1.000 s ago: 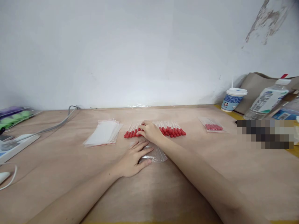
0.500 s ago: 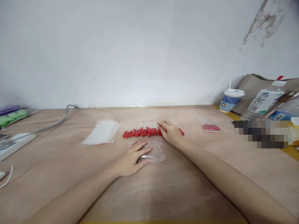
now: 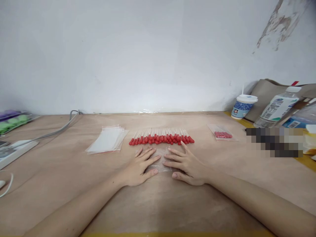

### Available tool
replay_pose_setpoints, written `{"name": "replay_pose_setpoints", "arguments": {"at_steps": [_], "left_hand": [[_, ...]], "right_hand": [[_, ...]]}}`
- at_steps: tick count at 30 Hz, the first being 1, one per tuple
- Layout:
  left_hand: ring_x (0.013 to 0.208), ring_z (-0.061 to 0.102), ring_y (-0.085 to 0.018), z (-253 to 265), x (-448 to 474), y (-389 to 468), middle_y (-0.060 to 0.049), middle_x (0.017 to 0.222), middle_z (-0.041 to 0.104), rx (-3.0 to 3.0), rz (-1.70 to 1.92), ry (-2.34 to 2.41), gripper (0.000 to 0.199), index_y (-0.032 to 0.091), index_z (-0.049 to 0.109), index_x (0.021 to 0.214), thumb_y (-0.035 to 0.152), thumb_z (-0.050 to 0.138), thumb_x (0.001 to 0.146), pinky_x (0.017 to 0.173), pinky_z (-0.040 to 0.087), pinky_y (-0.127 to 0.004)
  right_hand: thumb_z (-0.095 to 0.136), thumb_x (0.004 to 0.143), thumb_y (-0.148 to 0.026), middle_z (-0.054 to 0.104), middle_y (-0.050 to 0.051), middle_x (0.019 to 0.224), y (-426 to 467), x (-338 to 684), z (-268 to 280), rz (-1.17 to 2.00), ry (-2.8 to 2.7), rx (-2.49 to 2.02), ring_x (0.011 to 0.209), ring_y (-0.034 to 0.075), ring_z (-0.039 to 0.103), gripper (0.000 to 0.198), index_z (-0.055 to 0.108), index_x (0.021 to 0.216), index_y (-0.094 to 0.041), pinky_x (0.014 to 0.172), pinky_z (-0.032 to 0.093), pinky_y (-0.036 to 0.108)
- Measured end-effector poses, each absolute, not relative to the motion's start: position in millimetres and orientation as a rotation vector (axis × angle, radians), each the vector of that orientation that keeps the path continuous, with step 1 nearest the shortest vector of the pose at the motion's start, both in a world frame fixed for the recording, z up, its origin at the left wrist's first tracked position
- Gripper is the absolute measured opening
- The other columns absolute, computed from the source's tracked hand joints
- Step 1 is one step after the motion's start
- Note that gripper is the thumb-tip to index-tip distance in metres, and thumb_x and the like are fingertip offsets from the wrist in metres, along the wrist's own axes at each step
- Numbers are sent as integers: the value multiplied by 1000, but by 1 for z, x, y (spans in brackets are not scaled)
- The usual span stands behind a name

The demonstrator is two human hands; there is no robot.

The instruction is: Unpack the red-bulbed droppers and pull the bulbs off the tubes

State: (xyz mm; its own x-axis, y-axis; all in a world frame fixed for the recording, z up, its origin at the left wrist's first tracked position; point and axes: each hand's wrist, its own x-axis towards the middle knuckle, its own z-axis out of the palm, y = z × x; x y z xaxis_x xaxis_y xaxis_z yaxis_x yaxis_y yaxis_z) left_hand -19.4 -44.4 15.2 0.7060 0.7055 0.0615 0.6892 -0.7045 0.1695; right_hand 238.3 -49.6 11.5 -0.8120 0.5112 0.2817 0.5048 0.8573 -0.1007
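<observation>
On clear bag (image 3: 161,160), both hands flat/open; right hand (image 3: 187,163) left droppers (image 3: 161,139).

No wording can be read anywhere. The bottle (image 3: 277,108) at the right carries a white label with dark print (too small and tilted to make out), and the paper cup (image 3: 241,107) beside it shows a blue pattern, lettering illegible.

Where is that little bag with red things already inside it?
The filled bag lies on the table, right of the row of red-tipped sticks, short of the paper cup by the wall.
</observation>
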Motion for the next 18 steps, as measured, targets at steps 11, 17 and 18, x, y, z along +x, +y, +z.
{"name": "replay_pose_setpoints", "arguments": {"at_steps": [11,17,18], "left_hand": [[114,46,-24,11,-24,-31,-8,120,52,2297,753,1350,32,22,58,107,41,49,83,95,38,-42],[84,55,-18,8,-33,-20,-5,94,59,2137,758,1372,37,18,56,102,37,63,71,74,45,-32],[78,55,-16,9,-35,-20,-4,89,58,2111,722,1377,40,18,55,102,37,65,68,71,45,-30]], "right_hand": [[49,84,-30,67,4,79,-34,275,12,21,-2353,-882,83,17,58,19,66,80,-22,89,36,40],[49,77,-44,52,14,119,14,345,-7,-449,-1653,-1925,109,31,44,36,63,97,-17,89,30,52],[47,76,-48,46,16,125,19,355,-10,-400,-1608,-2073,113,35,39,46,59,106,-16,87,29,56]]}}
